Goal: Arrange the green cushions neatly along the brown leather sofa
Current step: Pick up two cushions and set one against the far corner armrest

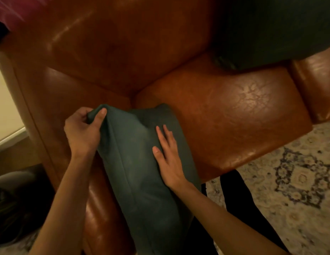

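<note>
A green cushion (140, 173) stands on edge at the left end of the brown leather sofa (225, 115), leaning against the sofa's left arm. My left hand (83, 131) pinches the cushion's top left corner between thumb and fingers. Lying flat against the cushion's right face is my right hand (167, 155), fingers together and straight. A second green cushion (271, 28) rests against the backrest at the upper right, partly cut off by the frame edge.
A patterned rug (296, 181) covers the floor to the right of the sofa seat. A pink fabric (11, 10) shows at the top left corner. A pale wall and baseboard (7, 126) lie left of the sofa arm.
</note>
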